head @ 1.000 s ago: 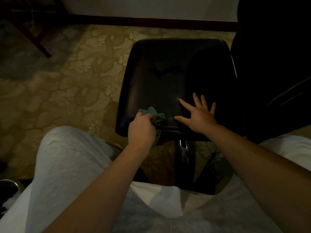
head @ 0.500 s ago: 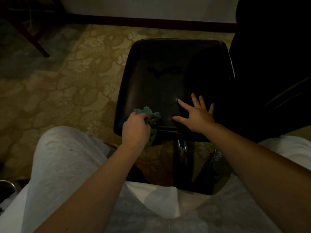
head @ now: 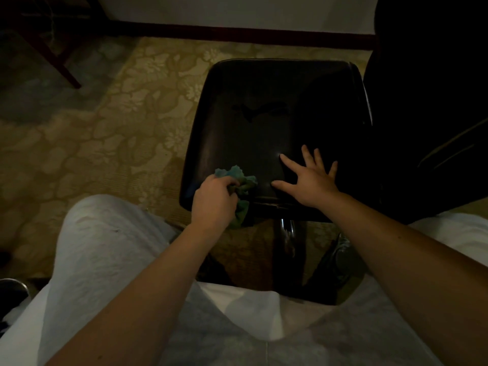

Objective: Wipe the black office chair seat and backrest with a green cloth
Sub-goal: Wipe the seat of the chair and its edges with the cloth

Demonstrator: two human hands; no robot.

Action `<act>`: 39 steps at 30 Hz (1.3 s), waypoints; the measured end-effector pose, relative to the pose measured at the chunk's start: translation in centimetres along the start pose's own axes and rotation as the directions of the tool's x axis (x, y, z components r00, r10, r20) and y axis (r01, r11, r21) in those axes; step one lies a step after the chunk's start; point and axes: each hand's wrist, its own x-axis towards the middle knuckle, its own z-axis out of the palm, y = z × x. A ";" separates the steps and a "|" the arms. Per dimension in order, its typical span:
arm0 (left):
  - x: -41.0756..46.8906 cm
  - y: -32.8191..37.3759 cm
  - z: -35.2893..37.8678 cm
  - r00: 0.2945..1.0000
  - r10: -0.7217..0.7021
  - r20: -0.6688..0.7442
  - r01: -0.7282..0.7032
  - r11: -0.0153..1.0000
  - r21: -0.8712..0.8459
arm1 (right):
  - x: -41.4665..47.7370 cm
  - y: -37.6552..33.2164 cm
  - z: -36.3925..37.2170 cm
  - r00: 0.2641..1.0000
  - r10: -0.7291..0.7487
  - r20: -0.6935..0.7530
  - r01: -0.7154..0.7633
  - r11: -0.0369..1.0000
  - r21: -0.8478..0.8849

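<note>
Gripping the green cloth (head: 239, 178) in my left hand (head: 214, 200), fingers curled tight around a bunched wad of it, at the lower left corner of the black seat (head: 264, 114), a bit below frame centre. The cloth's long axis is running roughly up-down in the frame. Its crumpled top end is sitting on the seat, and the tail is hanging over the near edge toward the bottom. My right hand (head: 313, 184) is lying flat on the seat just right of the cloth, fingers spread wide and pointing up the frame, holding nothing. The backrest (head: 427, 101) is looming dark along the right edge, and patterned carpet (head: 105, 133) is filling the left.
</note>
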 end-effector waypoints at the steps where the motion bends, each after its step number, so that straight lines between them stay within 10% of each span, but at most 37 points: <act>1: 0.0 0.1 0.0 1.000 -0.008 -0.007 0.008 1.000 0.008 | 0.0 -0.1 0.1 1.000 0.002 -0.005 -0.002 1.000 0.001; 39: 1.0 0.5 0.0 1.000 -0.023 0.015 0.023 1.000 0.013 | 0.2 -1.7 0.6 0.997 0.075 -0.006 -0.075 0.997 0.000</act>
